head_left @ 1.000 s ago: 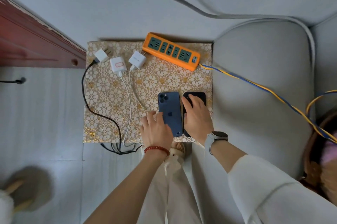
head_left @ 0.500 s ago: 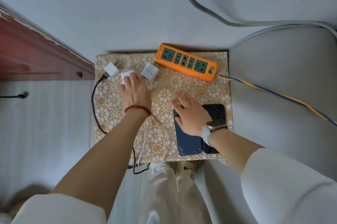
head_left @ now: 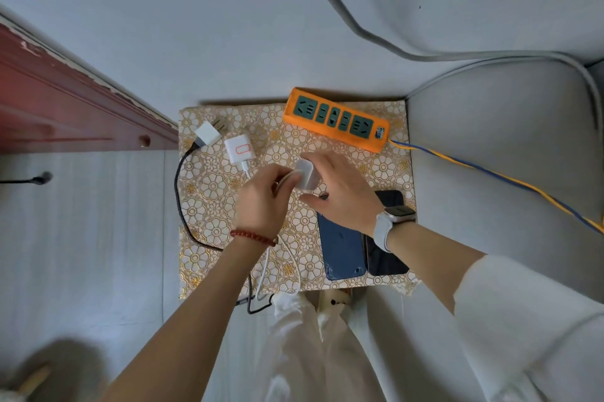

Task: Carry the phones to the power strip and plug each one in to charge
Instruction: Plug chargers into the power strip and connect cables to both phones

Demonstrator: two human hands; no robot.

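An orange power strip point(head_left: 336, 118) lies along the far edge of the small gold-patterned table point(head_left: 385, 169). Two phones lie side by side at the near right: a blue phone point(head_left: 341, 251) and a black phone point(head_left: 387, 257), both partly under my right forearm. Over the middle of the table, my left hand point(head_left: 261, 202) and my right hand point(head_left: 343, 192) both hold a white charger plug point(head_left: 305, 177), whose white cable runs down past my left wrist. Two more white charger plugs rest at the far left, one with a red outline point(head_left: 239, 149) and one on a black cable point(head_left: 207, 134).
A dark red wooden frame point(head_left: 65, 97) runs along the left. A grey cushioned seat point(head_left: 506, 172) adjoins the table on the right, with the strip's yellow-blue cord point(head_left: 490, 172) across it. Cables hang off the table's near edge point(head_left: 258, 300).
My left hand came back from the far-left chargers to the middle, holding a white plug. My right hand left the phones and took hold of the same plug.
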